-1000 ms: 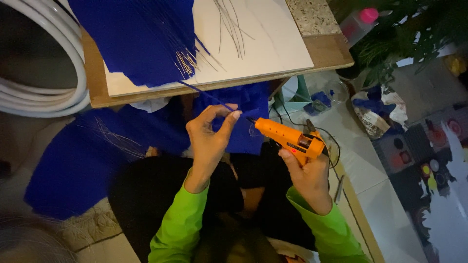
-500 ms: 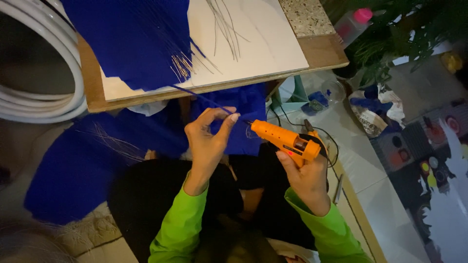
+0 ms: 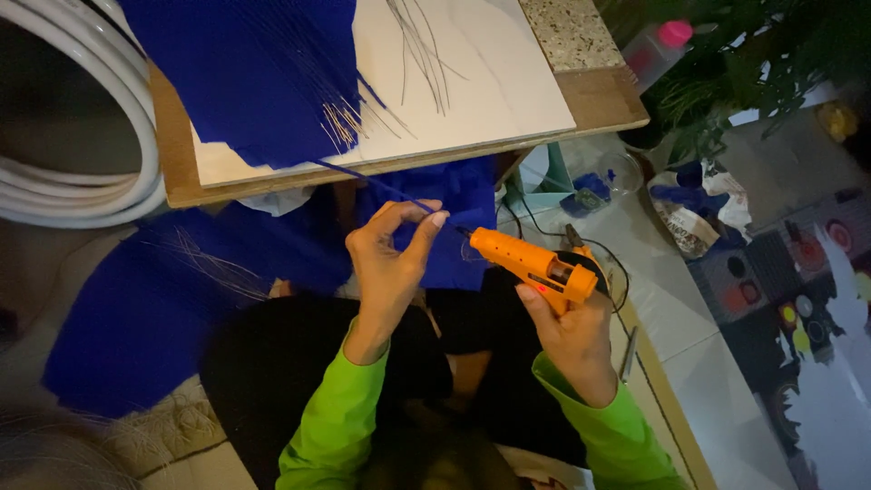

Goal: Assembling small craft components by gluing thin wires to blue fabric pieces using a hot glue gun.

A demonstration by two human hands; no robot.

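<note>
At the far left a coil of white tubing point(image 3: 86, 154) curves round beside the table point(image 3: 172, 168), a brown board with a white sheet point(image 3: 481, 82) lying on it. Blue fabric point(image 3: 245, 73) covers the sheet's left part, with a fringe of thin wires point(image 3: 340, 127) poking out at its lower edge; more thin wires point(image 3: 422, 50) lie loose on the white. Below the table, a larger spread of blue cloth point(image 3: 136, 318) lies on the floor and over the person's dark lap.

The left hand point(image 3: 390, 263), in a bright green sleeve, is raised in front of the table edge — thumb and forefinger pinched together on a thin blue-wrapped stem point(image 3: 367, 181) that runs up and left toward the fabric on the table. Just right of those fingertips sits the nozzle of an orange glue gun point(image 3: 531, 263), pointing left at the pinch. The right hand point(image 3: 567, 331) is wrapped tight round the gun's grip, a finger on the trigger.

Farther right, a dark cord point(image 3: 608, 259) loops by the gun, and small blue scraps point(image 3: 590, 186) lie on the tiled floor beside a green plant point(image 3: 726, 63) and a pink-capped bottle point(image 3: 658, 45).
</note>
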